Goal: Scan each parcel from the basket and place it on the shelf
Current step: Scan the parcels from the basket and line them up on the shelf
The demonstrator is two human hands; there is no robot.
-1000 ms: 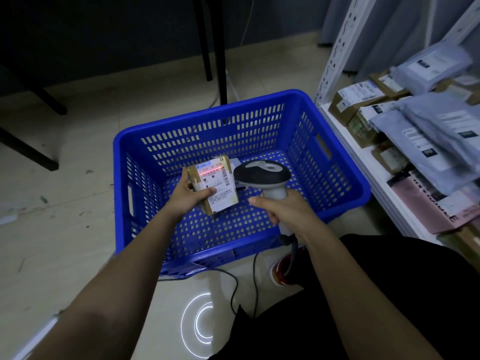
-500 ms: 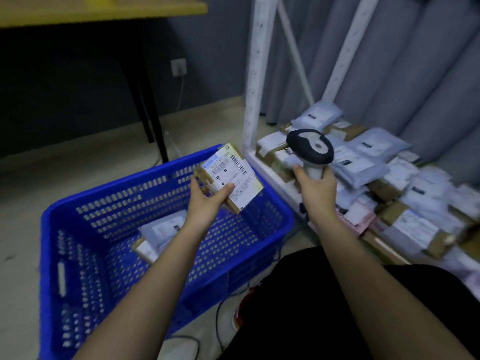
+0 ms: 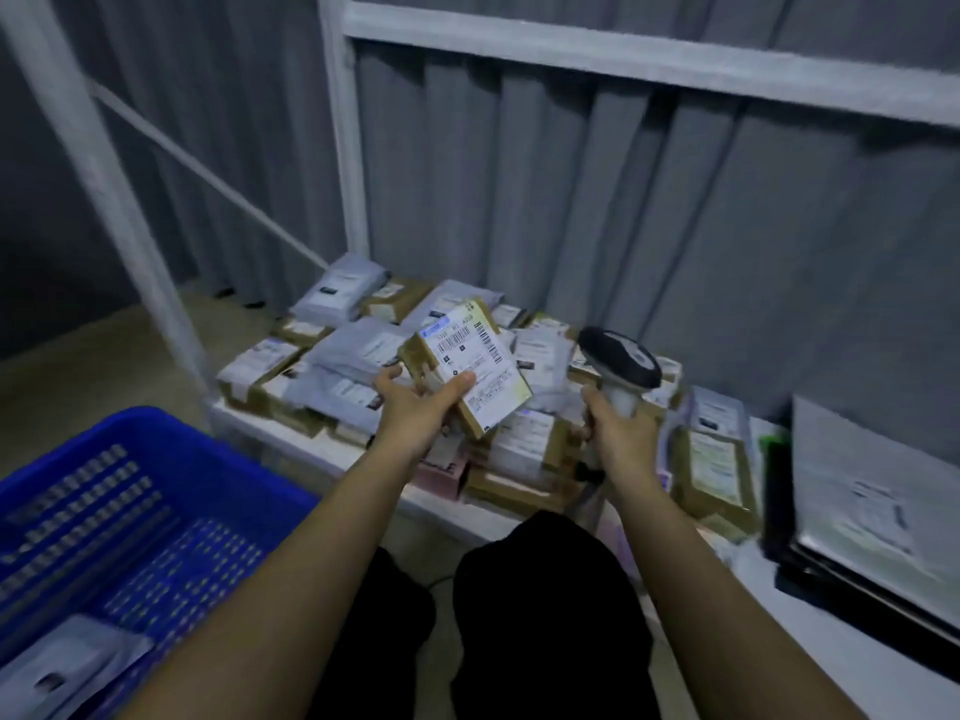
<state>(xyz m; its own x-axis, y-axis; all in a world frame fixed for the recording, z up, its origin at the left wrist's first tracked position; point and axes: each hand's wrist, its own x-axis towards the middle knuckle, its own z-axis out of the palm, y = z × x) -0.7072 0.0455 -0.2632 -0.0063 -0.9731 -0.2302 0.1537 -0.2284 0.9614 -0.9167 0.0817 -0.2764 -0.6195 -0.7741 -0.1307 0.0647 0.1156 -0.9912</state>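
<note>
Head view: nearest, at lower left, a blue basket (image 3: 156, 459) holds 1 grey bag (image 3: 67, 667). Further out, the left hand (image 3: 421, 407) grips a brown box (image 3: 467, 366) from below, thumb on its label, long axis slanting from upper left to lower right. The right hand (image 3: 618, 433) wraps a scanner (image 3: 621, 363) handle. Beyond, parcels (image 3: 332, 350) crowd the shelf (image 3: 332, 454).

Left hand (image 3: 415, 407) holds a labelled parcel (image 3: 467, 366) over the shelf (image 3: 363, 459); right hand (image 3: 618, 433) grips the scanner (image 3: 621, 363).
</note>
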